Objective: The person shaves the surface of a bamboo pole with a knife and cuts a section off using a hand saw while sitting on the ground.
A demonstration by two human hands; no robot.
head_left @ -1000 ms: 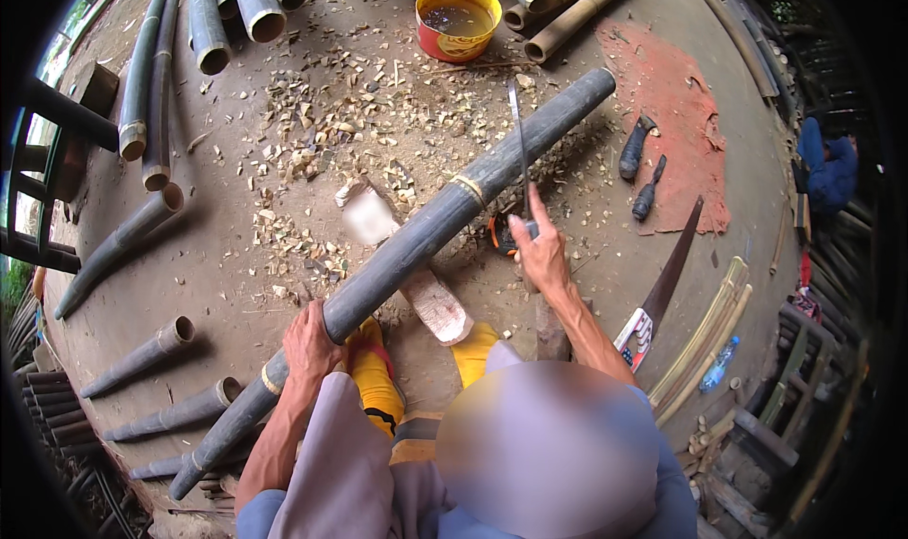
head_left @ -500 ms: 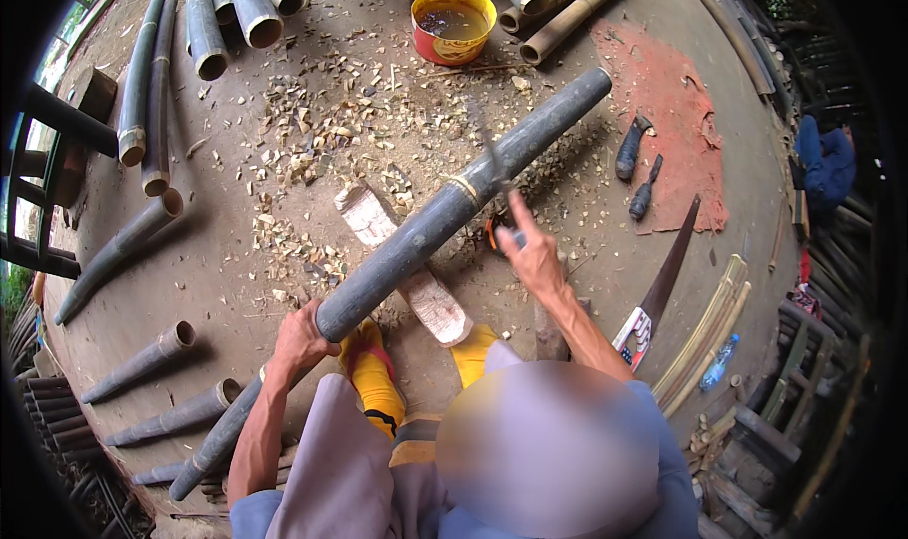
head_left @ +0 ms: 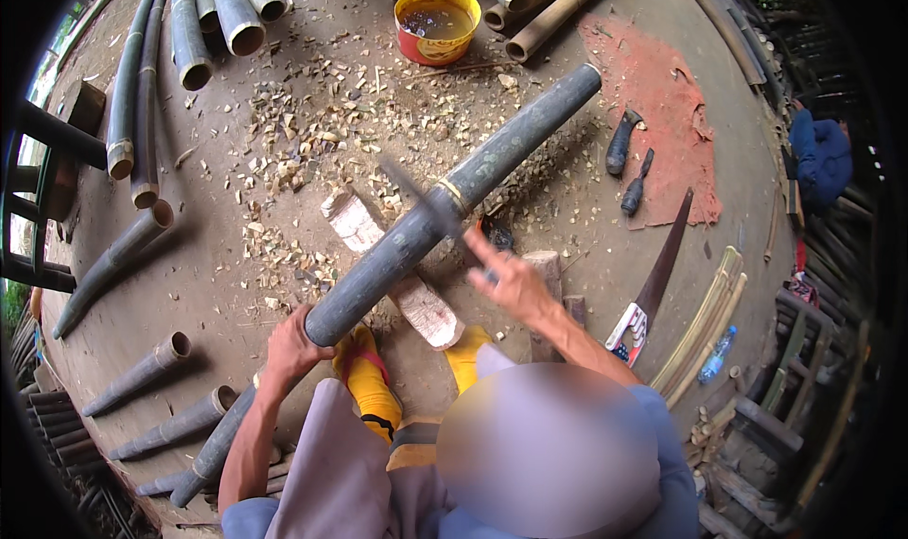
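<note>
1. The dark bamboo pole [head_left: 383,260] lies aslant before the person, crossing over a pale wooden block [head_left: 431,314]; its far end points toward the red sheet [head_left: 662,76].
2. The left hand [head_left: 295,342] has its fingers wrapped closely around the pole's near part. The right hand [head_left: 515,284] has one finger stretched forward and the others curled, apparently around the handle of a long blade [head_left: 405,180]; the handle is mostly hidden.
3. The blade, smeared by blur, crosses the pole beside its pale joint ring [head_left: 452,194]; whether its edge touches cannot be told. On that hard ridge it could skid or catch, and the outstretched finger is near it.
4. The pole is round, so a weak left grip could let it roll or slide on the block.
5. The feet in yellow socks [head_left: 375,392] are by the block's near end, so a slipping blade could reach them.
6. Beyond the blade tip, ground strewn with chips [head_left: 303,142] leaves open room up to the bucket [head_left: 424,49].
7. To the right, the wood stump [head_left: 544,267] is just beside the right hand, while the saw [head_left: 667,255] lies well apart.
8. At the left, room is tighter: cut bamboo lengths [head_left: 142,373] lie near the pole's lower end, which could knock them if swung.
</note>
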